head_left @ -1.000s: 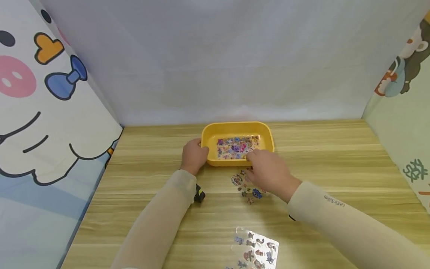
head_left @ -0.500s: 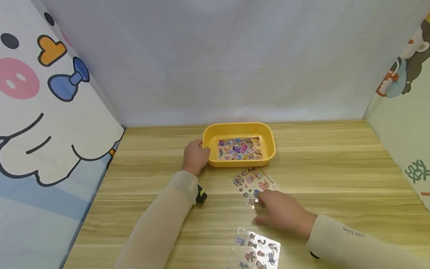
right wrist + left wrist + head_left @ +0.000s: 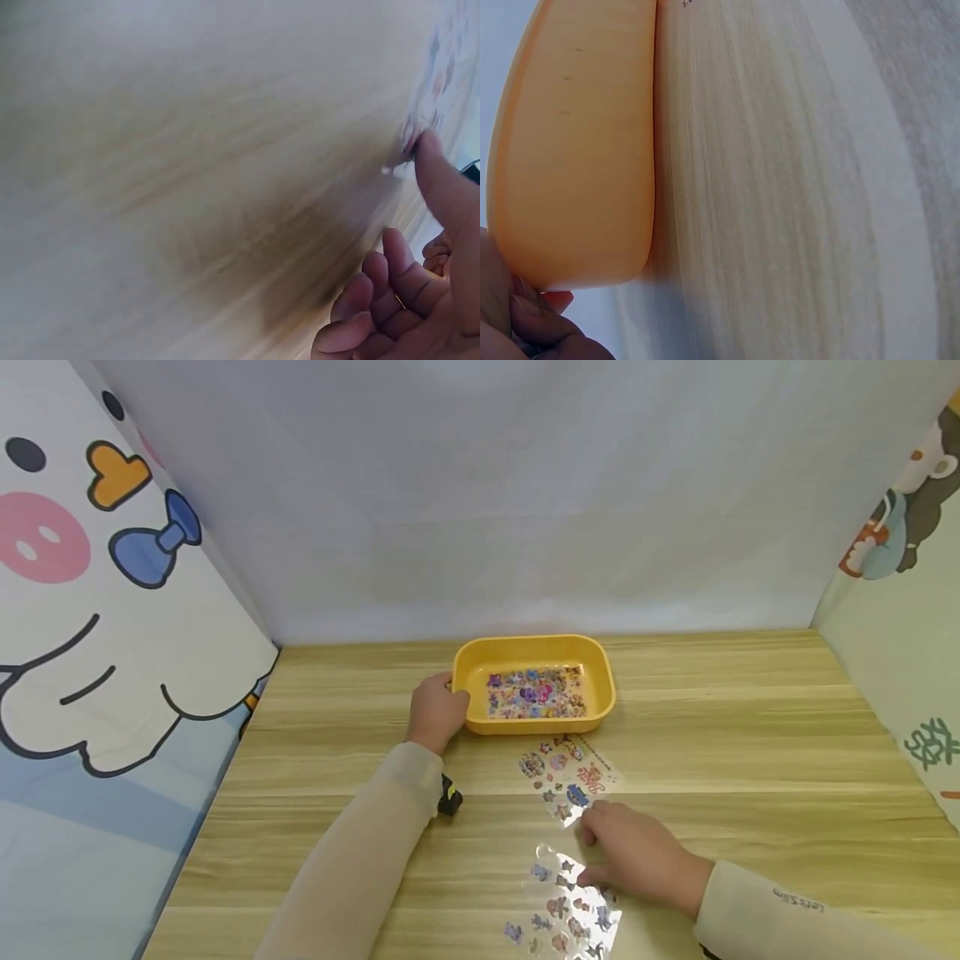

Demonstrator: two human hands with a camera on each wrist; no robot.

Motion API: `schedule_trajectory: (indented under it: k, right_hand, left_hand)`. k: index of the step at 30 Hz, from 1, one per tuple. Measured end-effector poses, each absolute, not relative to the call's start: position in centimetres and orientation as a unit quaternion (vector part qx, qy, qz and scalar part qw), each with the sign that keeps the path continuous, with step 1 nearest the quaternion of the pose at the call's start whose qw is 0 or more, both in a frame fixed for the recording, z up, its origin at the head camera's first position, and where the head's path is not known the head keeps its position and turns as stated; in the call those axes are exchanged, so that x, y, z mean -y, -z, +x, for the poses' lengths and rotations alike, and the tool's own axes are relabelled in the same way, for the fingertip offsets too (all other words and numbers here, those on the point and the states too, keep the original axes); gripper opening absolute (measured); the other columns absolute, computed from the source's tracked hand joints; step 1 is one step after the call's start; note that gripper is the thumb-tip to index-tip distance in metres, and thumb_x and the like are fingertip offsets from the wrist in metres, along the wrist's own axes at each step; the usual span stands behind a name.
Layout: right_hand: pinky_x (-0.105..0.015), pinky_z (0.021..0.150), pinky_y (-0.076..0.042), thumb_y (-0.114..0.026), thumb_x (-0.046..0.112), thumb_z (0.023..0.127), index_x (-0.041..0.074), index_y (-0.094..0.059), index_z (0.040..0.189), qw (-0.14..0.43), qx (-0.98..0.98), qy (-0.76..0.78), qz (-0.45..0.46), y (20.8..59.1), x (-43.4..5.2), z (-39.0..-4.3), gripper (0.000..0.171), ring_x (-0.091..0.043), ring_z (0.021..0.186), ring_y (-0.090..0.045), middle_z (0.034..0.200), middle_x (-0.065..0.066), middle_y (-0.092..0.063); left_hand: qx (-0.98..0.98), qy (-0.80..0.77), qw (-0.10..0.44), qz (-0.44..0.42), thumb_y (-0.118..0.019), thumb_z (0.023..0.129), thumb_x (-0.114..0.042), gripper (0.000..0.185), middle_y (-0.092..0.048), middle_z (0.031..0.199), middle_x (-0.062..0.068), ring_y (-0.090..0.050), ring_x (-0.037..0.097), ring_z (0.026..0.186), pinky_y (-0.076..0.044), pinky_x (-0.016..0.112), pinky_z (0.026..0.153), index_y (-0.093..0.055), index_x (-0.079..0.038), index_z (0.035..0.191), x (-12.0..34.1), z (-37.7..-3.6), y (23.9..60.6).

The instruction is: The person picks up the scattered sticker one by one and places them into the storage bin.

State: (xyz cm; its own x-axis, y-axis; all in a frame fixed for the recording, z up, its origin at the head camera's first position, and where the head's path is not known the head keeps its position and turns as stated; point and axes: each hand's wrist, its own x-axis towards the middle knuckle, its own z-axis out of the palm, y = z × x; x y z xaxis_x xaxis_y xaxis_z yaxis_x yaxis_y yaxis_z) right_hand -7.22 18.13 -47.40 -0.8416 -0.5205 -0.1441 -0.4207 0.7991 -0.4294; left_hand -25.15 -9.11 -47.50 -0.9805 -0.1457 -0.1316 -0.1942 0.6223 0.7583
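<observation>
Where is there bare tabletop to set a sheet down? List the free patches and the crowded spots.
Free: the wooden table right of the yellow tray, out to the right curtain; the strip behind the tray; the patch left of the left hand. Crowded: in front of the tray, where two sticker sheets lie and the right hand rests on the nearer one.

Wooden table (image 3: pixel 750 752), pale striped grain, filling the lower half of the frame. On it: yellow tray (image 3: pixel 603 681) at upper centre; sticker sheet (image 3: pixel 567 772) just below the tray; second sticker sheet (image 3: pixel 562 910) at the bottom edge, centre.
</observation>
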Motion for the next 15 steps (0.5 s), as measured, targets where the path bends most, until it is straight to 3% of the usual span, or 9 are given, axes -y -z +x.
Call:
schedule_trajectory:
  k: [10, 13, 15]
  right_hand:
    - [-0.035, 0.073, -0.055, -0.083, 0.021, 0.085, 0.013, -0.068, 0.096, 0.103, -0.945, 0.197, -0.239, 47.38, -17.9, -7.66, 0.02, -0.012, 0.081, -0.059, 0.09, 0.007, -0.06]
    - [-0.038, 0.077, -0.056, -0.083, 0.02, 0.085, 0.009, -0.069, 0.101, 0.101, -0.947, 0.196, -0.232, 47.16, -17.5, -7.77, 0.023, -0.016, 0.083, -0.062, 0.093, 0.003, -0.063]
    - [-0.04, 0.079, -0.056, -0.086, 0.028, 0.083, 0.008, -0.069, 0.104, 0.11, -0.951, 0.193, -0.214, 46.96, -17.14, -7.76, 0.034, -0.016, 0.085, -0.061, 0.095, 0.001, -0.063]
  left_hand:
    - [-0.899, -0.426, 0.03, -0.098, -0.058, 0.097, -0.014, 0.042, -0.07, 0.117, 0.011, -0.068, 0.021, 0.092, -0.059, 0.035, 0.079, -0.064, -0.003, 0.137, 8.99, -24.99, 47.4]
    - [-0.9, -0.425, 0.027, -0.096, -0.058, 0.097, -0.014, 0.043, -0.07, 0.116, 0.011, -0.068, 0.02, 0.091, -0.059, 0.035, 0.078, -0.064, -0.003, 0.137, 9.0, -25.01, 47.44]
    - [-0.901, -0.423, 0.023, -0.094, -0.058, 0.096, -0.013, 0.042, -0.071, 0.115, 0.011, -0.068, 0.02, 0.09, -0.059, 0.035, 0.076, -0.065, -0.003, 0.137, 9.0, -25.06, 47.51]
